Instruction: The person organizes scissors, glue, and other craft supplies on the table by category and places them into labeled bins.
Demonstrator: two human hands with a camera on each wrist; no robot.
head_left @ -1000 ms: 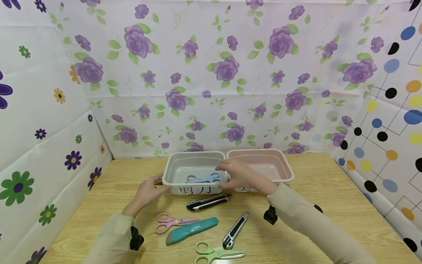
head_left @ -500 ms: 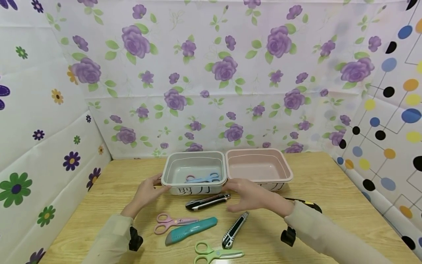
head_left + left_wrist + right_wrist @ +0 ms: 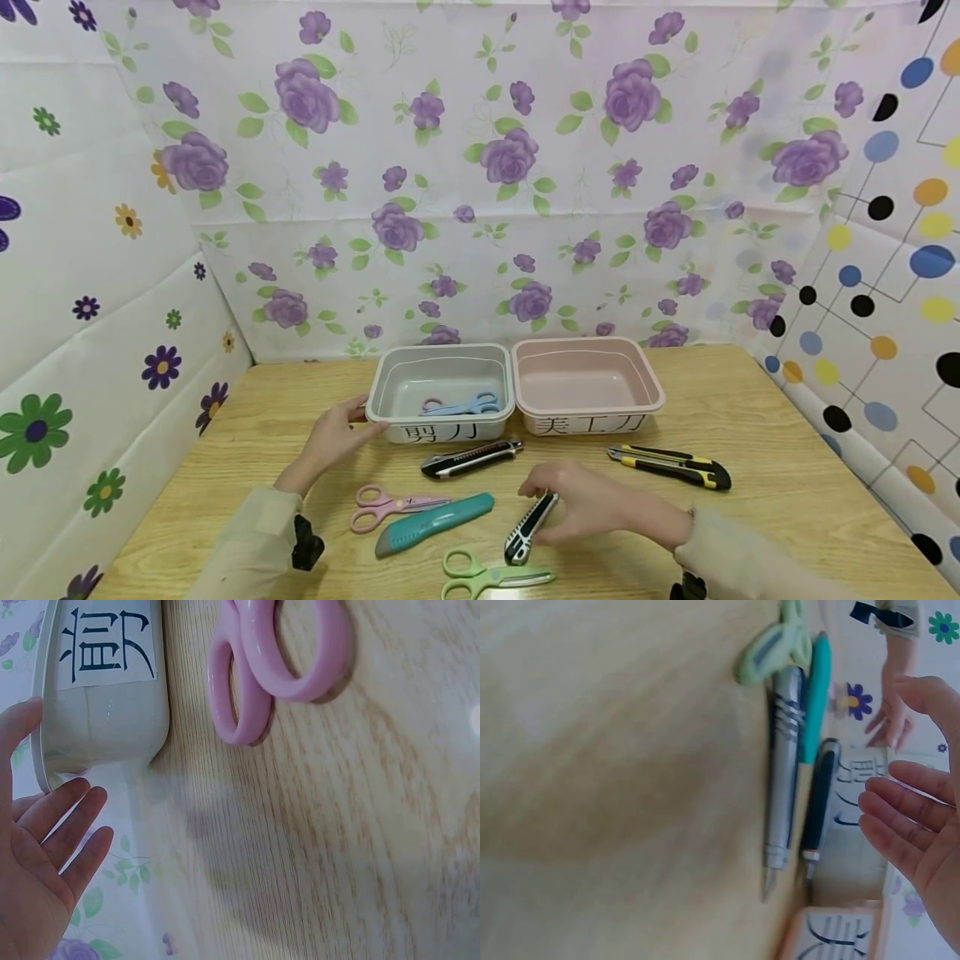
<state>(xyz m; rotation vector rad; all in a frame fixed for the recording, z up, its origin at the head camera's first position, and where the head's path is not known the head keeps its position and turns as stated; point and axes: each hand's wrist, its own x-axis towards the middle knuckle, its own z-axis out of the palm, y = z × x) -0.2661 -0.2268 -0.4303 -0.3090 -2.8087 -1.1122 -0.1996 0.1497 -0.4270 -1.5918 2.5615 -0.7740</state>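
Silver knife [image 3: 531, 527]: lies on our table [image 3: 787, 500] between teal knife [image 3: 435, 523] and our right hand [image 3: 592, 508], whose relaxed, spread fingers hover at it, gripping nothing. Left hand [image 3: 333, 433]: fingers straight, touching the grey bin [image 3: 397, 367] holding blue scissors [image 3: 465, 406].

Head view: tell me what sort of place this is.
Probably a staged sorting booth, not a lived-in room: patterned sheets wall in a wooden table, with two labelled bins and scattered scissors and knives.
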